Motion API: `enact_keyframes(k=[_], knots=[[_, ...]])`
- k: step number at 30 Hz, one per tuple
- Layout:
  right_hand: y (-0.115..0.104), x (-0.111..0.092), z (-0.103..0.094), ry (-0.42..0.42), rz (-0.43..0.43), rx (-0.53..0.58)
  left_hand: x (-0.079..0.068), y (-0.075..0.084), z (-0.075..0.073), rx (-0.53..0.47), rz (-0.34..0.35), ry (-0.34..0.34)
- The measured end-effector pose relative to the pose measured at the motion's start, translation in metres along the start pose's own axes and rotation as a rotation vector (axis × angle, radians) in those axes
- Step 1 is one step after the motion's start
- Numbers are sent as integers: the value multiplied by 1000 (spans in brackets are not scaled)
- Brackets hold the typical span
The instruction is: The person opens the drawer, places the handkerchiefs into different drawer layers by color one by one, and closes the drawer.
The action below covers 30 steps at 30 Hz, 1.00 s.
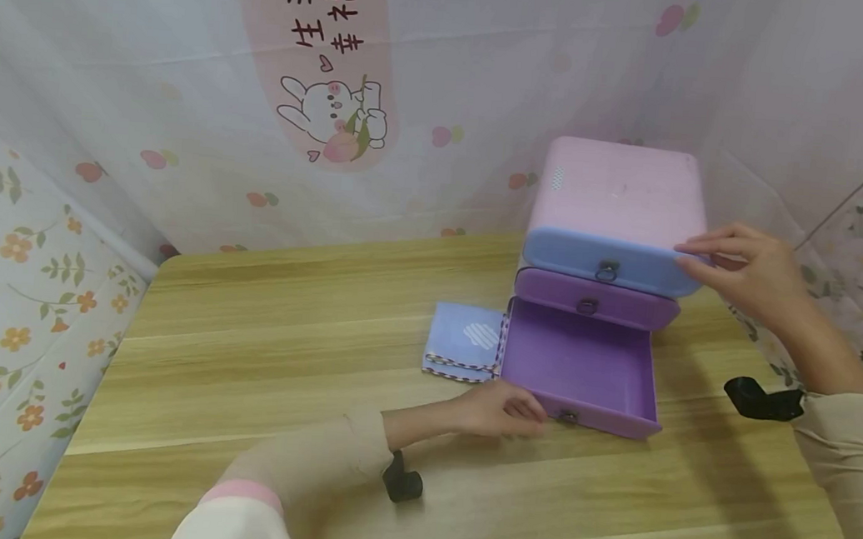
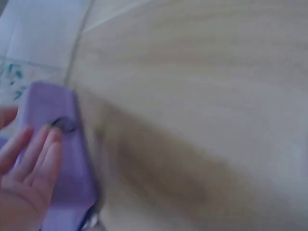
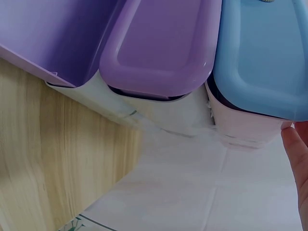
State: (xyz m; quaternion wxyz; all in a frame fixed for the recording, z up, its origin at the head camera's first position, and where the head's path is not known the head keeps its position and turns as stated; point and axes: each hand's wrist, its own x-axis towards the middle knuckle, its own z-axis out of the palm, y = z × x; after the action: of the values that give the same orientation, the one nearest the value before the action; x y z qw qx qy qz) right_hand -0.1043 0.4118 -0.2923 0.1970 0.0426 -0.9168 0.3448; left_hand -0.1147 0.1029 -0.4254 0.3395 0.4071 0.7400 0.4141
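A small drawer cabinet with a pink top stands at the right of the table. Its blue top drawer and purple middle drawer are in, while the purple bottom drawer is pulled out with nothing inside. My left hand is at the left end of that drawer's front; in the left wrist view its fingers extend toward the ring pull. With straight fingers, my right hand touches the cabinet's upper right front corner, also seen at the edge of the right wrist view.
A folded blue cloth with a checked edge lies against the left side of the bottom drawer. The wooden table extends to the left and front. Patterned curtains hang behind and at both sides.
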Motion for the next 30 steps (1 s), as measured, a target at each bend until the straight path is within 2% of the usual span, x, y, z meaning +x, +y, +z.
enact_keyframes(k=[2, 5, 9, 14, 18, 20, 25, 27, 30], knots=[[0, 0, 0, 4, 0, -2, -2, 2, -10, 1, 29, -62], [0, -1, 0, 11, 3, 4, -3, 6, -25, 18, 87, -86], [1, -1, 0, 14, 5, 11, -7, 9, -43, -2, 159, -44], [1, -1, 1, 18, -1, 18, -16, 16, -68, -63, 215, 29], [3, -1, 2, 21, -4, 22, -16, -2, -83, -112, 220, 94], [3, -1, 2, 19, -11, 17, -13, -19, -87, -132, 218, 129], [0, -2, 1, 6, -17, 30, -10, -49, -95, -147, 135, 222], [-1, -2, 1, 6, -5, 35, -12, -54, -98, -162, 98, 258], [-2, -2, 1, 7, 8, 36, -13, -58, -103, -202, 80, 303]])
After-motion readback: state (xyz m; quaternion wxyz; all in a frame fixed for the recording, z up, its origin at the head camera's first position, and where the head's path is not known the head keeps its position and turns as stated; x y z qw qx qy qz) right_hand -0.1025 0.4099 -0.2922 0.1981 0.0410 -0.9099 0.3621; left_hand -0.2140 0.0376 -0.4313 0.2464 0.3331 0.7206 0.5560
